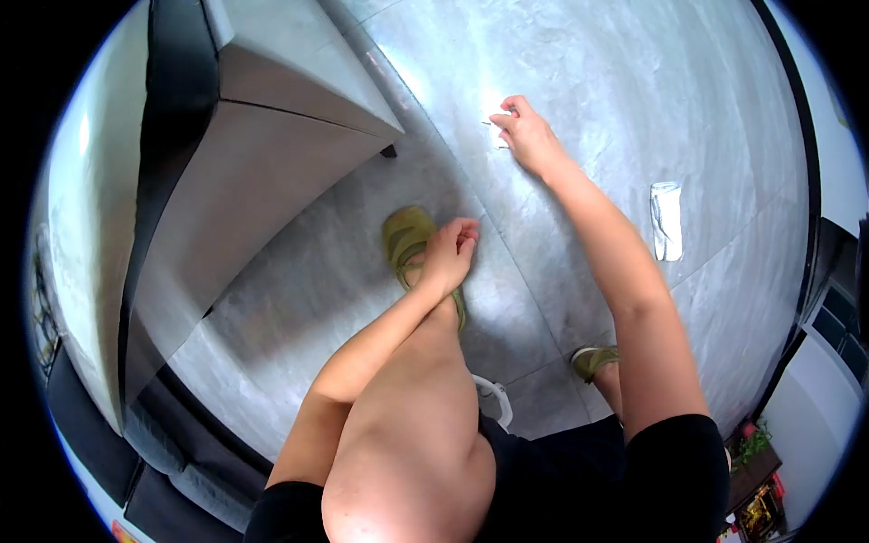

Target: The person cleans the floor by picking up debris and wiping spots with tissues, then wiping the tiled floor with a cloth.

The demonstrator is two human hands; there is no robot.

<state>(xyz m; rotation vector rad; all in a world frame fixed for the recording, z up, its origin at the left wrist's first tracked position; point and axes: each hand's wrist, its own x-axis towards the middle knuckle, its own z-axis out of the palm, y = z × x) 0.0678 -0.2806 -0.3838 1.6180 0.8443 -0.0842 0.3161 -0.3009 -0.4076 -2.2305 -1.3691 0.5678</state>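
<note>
My right hand [529, 140] reaches down to the grey floor, its thumb and fingers bent around a small white item [499, 136]. Glare and the fingers hide much of that item, so its kind is unclear. My left hand [448, 255] hangs loosely curled above my foot, beside a green strapped slipper [405, 231]; nothing shows in its fingers. To the right of my right forearm lies a flat white folded cloth [666, 222], perhaps a sock, apart from both hands.
A grey upholstered piece of furniture [272, 136] with a short dark foot stands at the left. Tiled floor [625, 118] stretches ahead. The other green slipper [593, 361] is on my other foot, right of a white curved bar [498, 403]. A potted plant [753, 442] is at lower right.
</note>
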